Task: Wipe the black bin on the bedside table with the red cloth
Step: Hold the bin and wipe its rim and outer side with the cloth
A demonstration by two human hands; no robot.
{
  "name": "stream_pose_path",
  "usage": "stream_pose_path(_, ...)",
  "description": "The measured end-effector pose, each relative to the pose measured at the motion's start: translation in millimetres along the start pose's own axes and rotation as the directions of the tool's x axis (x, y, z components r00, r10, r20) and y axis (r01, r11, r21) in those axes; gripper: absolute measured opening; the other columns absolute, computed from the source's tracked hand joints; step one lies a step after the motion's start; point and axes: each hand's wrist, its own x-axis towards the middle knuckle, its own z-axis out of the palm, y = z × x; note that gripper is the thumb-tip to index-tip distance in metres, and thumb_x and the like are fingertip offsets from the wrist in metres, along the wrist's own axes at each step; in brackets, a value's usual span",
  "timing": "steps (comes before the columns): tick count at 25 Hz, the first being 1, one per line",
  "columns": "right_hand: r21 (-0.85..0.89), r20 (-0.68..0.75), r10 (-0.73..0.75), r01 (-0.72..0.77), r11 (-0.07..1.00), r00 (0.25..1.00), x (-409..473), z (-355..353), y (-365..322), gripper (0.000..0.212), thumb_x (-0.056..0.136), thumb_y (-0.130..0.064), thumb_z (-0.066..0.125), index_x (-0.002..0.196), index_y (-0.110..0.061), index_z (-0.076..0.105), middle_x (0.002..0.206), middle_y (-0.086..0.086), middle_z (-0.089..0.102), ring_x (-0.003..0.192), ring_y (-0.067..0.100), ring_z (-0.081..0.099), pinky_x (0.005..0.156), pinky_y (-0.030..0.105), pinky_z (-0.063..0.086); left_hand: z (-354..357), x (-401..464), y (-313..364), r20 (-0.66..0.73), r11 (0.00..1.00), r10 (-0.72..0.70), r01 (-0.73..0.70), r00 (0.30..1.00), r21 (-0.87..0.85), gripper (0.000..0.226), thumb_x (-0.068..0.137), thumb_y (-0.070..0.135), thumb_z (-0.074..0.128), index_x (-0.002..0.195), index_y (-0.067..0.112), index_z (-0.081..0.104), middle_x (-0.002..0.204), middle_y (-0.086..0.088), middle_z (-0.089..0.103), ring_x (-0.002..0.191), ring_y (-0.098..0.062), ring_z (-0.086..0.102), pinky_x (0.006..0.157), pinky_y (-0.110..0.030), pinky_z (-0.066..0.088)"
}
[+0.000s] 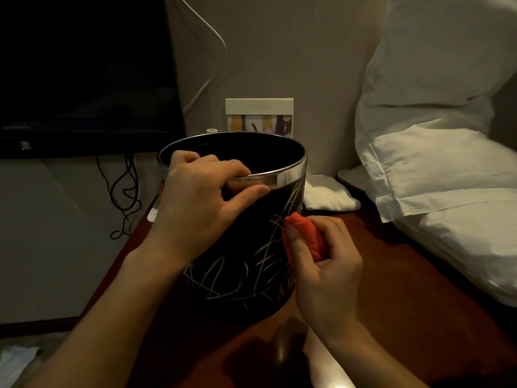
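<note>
The black bin (240, 247) stands upright on the table (363, 275). The left hand (201, 197) grips its metal rim, fingers inside and thumb outside. The right hand (321, 261) holds the bunched red cloth (303, 233) against the bin's right side. Pale scribble marks cover the wall, so wiping appears under way, with most left. A white towel (327, 194) and pillows (447, 163) lie close on the right, limiting access there.

Two bare forearms, no sleeves, left grip (201, 197) and right grip (324, 261) ungloved
</note>
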Motion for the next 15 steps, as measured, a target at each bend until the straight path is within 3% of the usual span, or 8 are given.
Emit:
stream_pose_path(3,-0.002,0.022,-0.014,0.014,1.0,1.0,-2.6,3.7,0.4,0.012,0.09,-0.022,0.073,0.096,-0.012,0.069,0.093,-0.005,0.062,0.085,0.004,0.059,0.071,0.007,0.04,-11.2,-4.7,-14.6,0.039,0.989,-0.04,0.045,0.998,-0.141,0.022,0.08,0.06,0.052,0.088,0.041,0.059,0.082,0.017,0.061,0.085,0.002,0.053,0.089,-0.028,0.029)
stream_pose_path(7,0.025,-0.006,-0.051,0.051,0.998,0.999,5.4,12.3,-7.7,0.013,0.09,-0.021,0.072,0.095,-0.009,0.068,0.09,-0.001,0.062,0.082,0.002,0.058,0.071,0.006,0.039,-16.2,-7.1,-17.9,0.045,0.983,-0.05,0.057,0.998,-0.175,0.012,0.077,0.06,0.054,0.082,0.049,0.054,0.079,0.02,0.056,0.088,0.015,0.046,0.081,-0.021,0.031)
stream_pose_path(11,0.019,-0.114,-0.103,0.106,0.994,0.988,26.8,21.5,-20.6,0.016,0.091,-0.024,0.069,0.094,-0.008,0.069,0.089,0.0,0.061,0.082,-0.002,0.056,0.072,0.004,0.038,-15.0,-7.5,-19.9,0.049,0.982,-0.057,0.065,0.997,-0.177,0.015,0.077,0.062,0.055,0.083,0.048,0.057,0.078,0.016,0.057,0.084,0.007,0.049,0.08,-0.021,0.029)
stream_pose_path(15,-0.067,0.049,-0.161,0.165,0.984,0.986,-4.7,32.3,-10.8,0.022,0.092,-0.026,0.072,0.103,-0.007,0.069,0.101,-0.001,0.059,0.084,-0.003,0.054,0.072,0.004,0.041,-13.4,-7.3,-20.9,0.037,0.982,-0.078,0.083,0.996,-0.168,0.014,0.076,0.065,0.054,0.08,0.051,0.055,0.079,0.013,0.058,0.083,-0.003,0.049,0.08,-0.026,0.031)
